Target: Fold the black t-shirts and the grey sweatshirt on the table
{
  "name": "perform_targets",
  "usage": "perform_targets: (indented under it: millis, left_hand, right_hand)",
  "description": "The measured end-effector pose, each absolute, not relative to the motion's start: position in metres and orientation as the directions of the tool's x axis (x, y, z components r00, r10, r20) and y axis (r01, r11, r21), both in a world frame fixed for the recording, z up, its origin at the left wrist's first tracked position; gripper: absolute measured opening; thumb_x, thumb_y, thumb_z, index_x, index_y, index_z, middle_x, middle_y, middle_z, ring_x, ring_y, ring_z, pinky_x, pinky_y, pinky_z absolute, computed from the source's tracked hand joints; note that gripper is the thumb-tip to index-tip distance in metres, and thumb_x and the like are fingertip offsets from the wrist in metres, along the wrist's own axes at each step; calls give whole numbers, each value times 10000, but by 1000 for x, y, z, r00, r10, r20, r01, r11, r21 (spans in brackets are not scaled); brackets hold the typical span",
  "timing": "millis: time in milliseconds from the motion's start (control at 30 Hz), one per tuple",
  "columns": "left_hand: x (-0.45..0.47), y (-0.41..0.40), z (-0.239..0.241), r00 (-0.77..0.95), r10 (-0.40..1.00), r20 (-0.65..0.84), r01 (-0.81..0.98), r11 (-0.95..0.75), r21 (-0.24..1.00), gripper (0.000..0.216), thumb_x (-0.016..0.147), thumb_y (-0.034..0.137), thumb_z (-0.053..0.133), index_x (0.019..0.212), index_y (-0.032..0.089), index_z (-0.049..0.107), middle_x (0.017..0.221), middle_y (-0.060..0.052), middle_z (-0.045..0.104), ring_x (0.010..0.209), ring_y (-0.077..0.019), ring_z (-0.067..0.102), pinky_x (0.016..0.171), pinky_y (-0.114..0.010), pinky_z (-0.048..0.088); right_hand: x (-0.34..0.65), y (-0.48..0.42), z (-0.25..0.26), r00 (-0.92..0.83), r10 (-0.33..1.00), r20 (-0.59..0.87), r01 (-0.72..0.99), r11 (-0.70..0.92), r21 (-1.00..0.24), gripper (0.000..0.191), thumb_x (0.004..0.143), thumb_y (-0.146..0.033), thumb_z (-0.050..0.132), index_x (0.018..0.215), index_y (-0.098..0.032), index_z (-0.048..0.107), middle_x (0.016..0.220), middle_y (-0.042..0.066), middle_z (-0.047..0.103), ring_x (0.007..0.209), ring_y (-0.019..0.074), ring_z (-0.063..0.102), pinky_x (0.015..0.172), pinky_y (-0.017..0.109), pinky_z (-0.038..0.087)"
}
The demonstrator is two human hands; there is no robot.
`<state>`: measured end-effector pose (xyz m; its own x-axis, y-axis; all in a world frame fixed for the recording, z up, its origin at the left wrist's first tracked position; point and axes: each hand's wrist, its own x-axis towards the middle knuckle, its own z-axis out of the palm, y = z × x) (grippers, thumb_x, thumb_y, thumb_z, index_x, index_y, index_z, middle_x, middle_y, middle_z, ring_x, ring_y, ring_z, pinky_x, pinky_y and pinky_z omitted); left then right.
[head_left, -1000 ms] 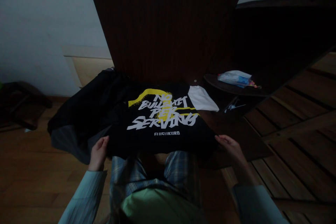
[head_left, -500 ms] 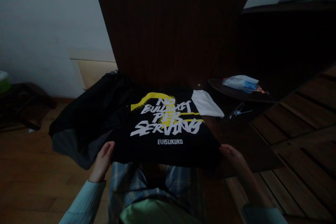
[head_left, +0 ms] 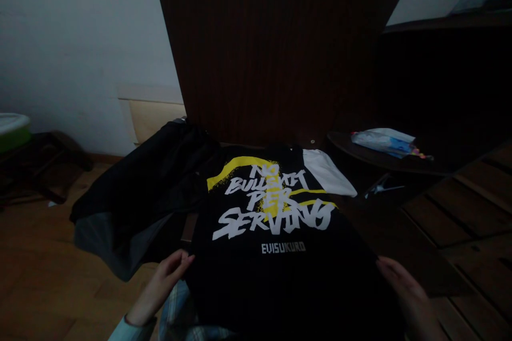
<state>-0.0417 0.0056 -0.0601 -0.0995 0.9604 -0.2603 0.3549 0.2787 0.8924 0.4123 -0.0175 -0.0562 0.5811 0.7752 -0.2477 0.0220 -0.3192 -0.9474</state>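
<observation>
A black T-shirt [head_left: 236, 272] lies spread in front of me, with yellow marks and large white lettering on it. At its left edge, my left hand [head_left: 170, 274] pinches the cloth between thumb and fingers. My right hand [head_left: 404, 279] is closed on the shirt's right edge, its fingertips partly lost in the dark. The lower part of the shirt hangs toward me and covers most of my lap. Beside it on the left lies a black and grey garment [head_left: 136, 192]. A white piece of cloth [head_left: 328, 171] shows at the shirt's upper right.
A dark wooden panel [head_left: 280, 53] rises behind the shirt. On a rounded shelf [head_left: 340, 144] at the right lies a white and blue packet [head_left: 386, 142]. Wooden slats [head_left: 460, 224] lie further right. A green tub [head_left: 16, 133] rests on a dark stool [head_left: 44, 154] at the left.
Both hands have moved toward me and slightly right, drawing the shirt's lower edge down over my lap. The camera view has shifted as well.
</observation>
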Motion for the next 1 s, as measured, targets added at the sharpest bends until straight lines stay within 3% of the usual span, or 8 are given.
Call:
perform_targets:
  millis: [167,333,467,600,800,900,1000]
  left_hand:
    - [-47,9,-67,-97,962,-254,338,272,901,521,523,694,553,660,191,568,619,14,547,604,-138,495,568,-233,426]
    - [-50,11,-71,-173,967,-187,363,239,901,569,496,728,541,709,204,606,660,-5,596,648,-175,566,628,-260,475]
    - [-48,9,-71,-239,967,-86,490,197,849,545,555,739,463,662,221,596,640,-11,620,632,-189,598,609,-268,493]
    - [-47,14,-50,-257,965,44,639,135,757,486,657,663,410,787,233,595,715,-13,663,636,-185,620,584,-255,492]
    - [-47,84,28,33,996,89,854,-74,516,400,751,543,377,902,241,592,874,-8,674,784,-186,625,693,-248,468]
    - [-34,149,55,110,994,4,943,-105,315,310,757,436,446,942,239,597,911,-10,671,830,-182,617,706,-240,449]
    - [-18,213,56,61,997,-56,985,-51,162,330,783,376,446,1043,215,568,978,-42,667,886,-188,611,713,-240,443]
  right_hand:
    - [423,-15,-61,470,868,-162,314,-335,-888,336,444,-494,636,637,-220,627,601,17,666,574,203,617,488,241,484]
    - [427,-22,-65,370,919,-136,440,-302,-845,360,554,-536,575,688,-209,641,654,23,669,640,199,621,564,242,496]
    - [430,-16,-56,348,937,-28,589,-242,-771,351,591,-548,549,652,-212,632,634,16,659,603,175,600,540,229,472]
    - [427,13,-23,357,933,50,636,-204,-744,380,618,-572,529,680,-207,615,584,19,637,559,167,587,524,238,458]
    - [398,125,28,147,987,69,598,-33,-801,321,682,-485,556,769,-178,598,672,38,638,613,158,583,591,254,459]
    - [382,196,35,229,973,4,625,-144,-767,316,693,-401,584,873,-141,585,688,51,631,589,157,578,567,266,448]
    - [369,245,29,363,930,-55,597,-278,-753,374,676,-379,625,929,-110,562,713,81,625,613,175,581,556,279,446]
